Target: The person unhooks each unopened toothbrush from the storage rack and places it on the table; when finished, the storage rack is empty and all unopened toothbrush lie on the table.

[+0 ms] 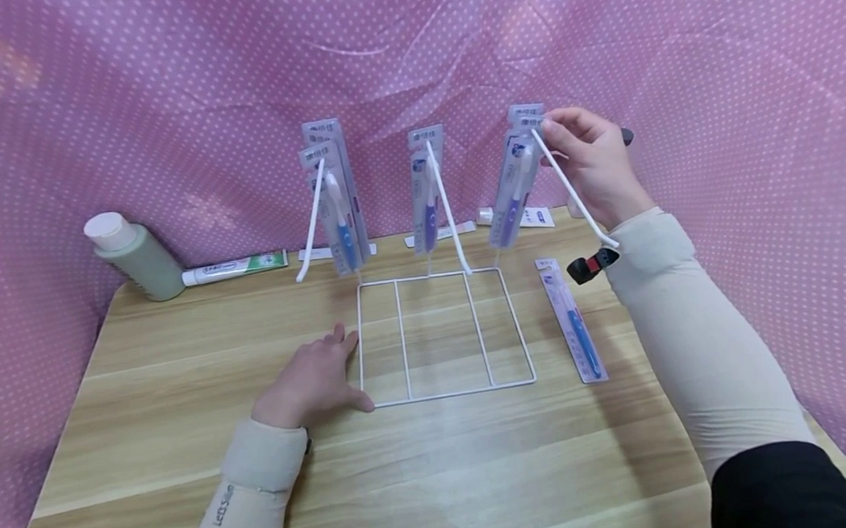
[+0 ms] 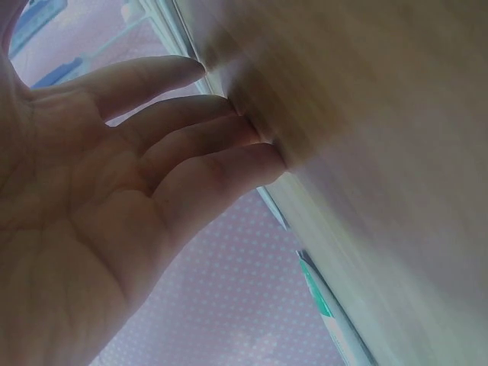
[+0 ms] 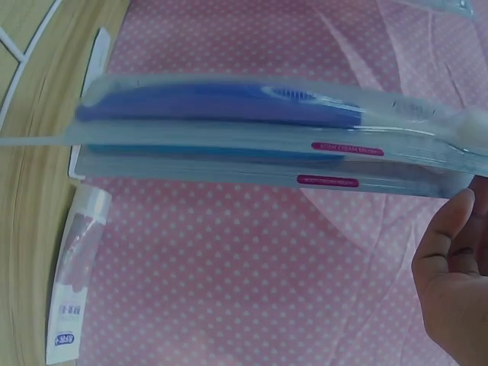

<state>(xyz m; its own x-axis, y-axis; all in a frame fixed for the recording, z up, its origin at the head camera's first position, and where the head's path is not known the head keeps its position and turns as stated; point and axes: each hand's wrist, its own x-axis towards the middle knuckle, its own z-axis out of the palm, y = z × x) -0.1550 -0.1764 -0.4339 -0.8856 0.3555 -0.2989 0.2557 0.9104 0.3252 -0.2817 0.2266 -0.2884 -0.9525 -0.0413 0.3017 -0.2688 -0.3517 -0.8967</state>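
A white wire rack (image 1: pixel 448 391) stands on the wooden table, its prongs carrying packaged toothbrushes. My left hand (image 1: pixel 315 380) rests with extended fingers beside the rack base's left side, thumb at the front corner. Up at the right prong (image 1: pixel 575 194), my right hand (image 1: pixel 594 156) pinches the upper end of a toothbrush pack (image 1: pixel 515 190) with purple showing; the right wrist view has another toothbrush pack (image 3: pixel 252 171) close against it. Packs with blue (image 1: pixel 343 228) and purple brushes (image 1: pixel 427 207) hang on the left and middle prongs. One more toothbrush pack (image 1: pixel 575 327) lies right of the rack.
A green bottle with a white cap (image 1: pixel 142 261) stands at the back left, next to a toothpaste tube (image 1: pixel 237 267). Another tube (image 1: pixel 536 217) lies behind the rack at right. Pink dotted cloth (image 1: pixel 237 81) surrounds the table (image 1: pixel 150 442).
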